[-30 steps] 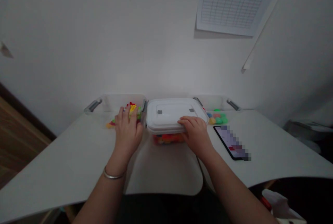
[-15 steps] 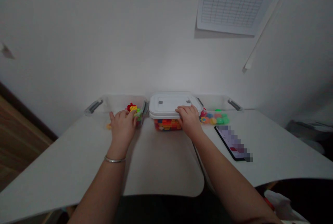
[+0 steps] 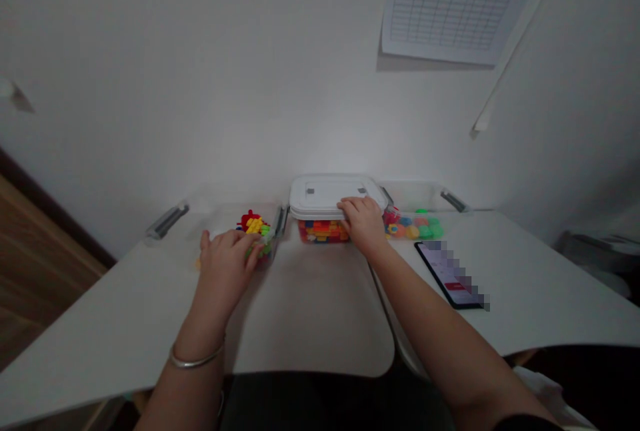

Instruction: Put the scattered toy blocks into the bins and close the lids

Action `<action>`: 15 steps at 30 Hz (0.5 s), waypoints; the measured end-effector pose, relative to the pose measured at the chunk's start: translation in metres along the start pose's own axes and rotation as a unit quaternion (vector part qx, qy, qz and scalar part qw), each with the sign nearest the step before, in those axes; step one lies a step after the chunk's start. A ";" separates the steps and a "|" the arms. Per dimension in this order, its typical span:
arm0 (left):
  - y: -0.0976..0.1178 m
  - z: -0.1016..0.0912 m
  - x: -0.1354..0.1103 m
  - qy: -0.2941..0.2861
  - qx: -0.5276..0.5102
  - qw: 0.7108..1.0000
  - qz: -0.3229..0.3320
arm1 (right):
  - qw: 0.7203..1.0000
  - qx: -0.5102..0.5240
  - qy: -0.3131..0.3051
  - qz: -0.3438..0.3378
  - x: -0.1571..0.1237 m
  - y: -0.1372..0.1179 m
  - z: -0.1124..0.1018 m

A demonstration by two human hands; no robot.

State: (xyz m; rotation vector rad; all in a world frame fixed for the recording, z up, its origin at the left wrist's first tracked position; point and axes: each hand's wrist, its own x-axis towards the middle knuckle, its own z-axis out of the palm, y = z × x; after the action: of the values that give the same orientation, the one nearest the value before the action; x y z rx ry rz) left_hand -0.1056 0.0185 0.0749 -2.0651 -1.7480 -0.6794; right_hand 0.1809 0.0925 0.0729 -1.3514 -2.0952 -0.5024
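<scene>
My left hand [image 3: 226,265] is at the front rim of an open clear plastic box [image 3: 273,209] on the left. Its fingers curl over the rim. Red, yellow and green toy pieces [image 3: 254,225] show inside this box, partly behind my fingers. In the middle stands a box [image 3: 325,231] full of orange, red and blue blocks, closed by a white lid [image 3: 335,195]. My right hand [image 3: 366,225] grips its front right corner, fingers on the lid and thumb against the front side.
A third clear box [image 3: 417,197] with rounded colourful pieces [image 3: 420,229] stands at the right. A phone [image 3: 450,277] lies in front of it on the white table [image 3: 310,324]. Behind rises a wall with a printed sheet [image 3: 445,11].
My left hand has come toward me and slightly left, and the left box has shifted nearer with it. My right hand stays at the lidded box's corner.
</scene>
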 end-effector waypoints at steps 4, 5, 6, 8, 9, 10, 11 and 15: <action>-0.002 -0.009 -0.018 0.019 -0.025 0.999 0.009 | 0.999 0.025 -0.019 -0.009 0.000 0.001 -0.007; -0.002 -0.011 -0.022 0.020 -0.032 0.999 0.017 | 0.999 0.035 -0.027 -0.016 0.001 0.002 -0.010; -0.001 -0.013 -0.027 0.020 -0.037 0.999 0.029 | 0.998 0.046 -0.034 -0.026 0.001 0.003 -0.013; 0.002 -0.017 -0.035 0.024 -0.049 0.997 0.063 | 0.996 0.068 -0.037 -0.039 0.001 0.007 -0.021; 0.005 -0.019 -0.039 0.028 -0.053 0.995 0.081 | 0.996 0.073 -0.030 -0.036 0.001 0.010 -0.025; 0.009 -0.022 -0.043 0.031 -0.057 0.993 0.098 | 0.997 0.070 -0.021 -0.026 0.001 0.014 -0.029; 0.014 -0.024 -0.046 0.037 -0.060 0.991 0.113 | 0.998 0.062 -0.013 -0.012 0.000 0.018 -0.033; 0.037 -0.034 -0.055 0.065 -0.063 0.984 0.154 | 0.998 0.017 -0.046 0.032 0.000 0.032 -0.045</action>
State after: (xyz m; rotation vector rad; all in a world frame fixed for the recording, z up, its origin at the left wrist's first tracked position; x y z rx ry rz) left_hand -0.0810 -0.0517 0.0732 -2.2534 -1.3064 -0.8247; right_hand 0.2221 0.0786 0.1073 -1.4414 -2.1162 -0.3832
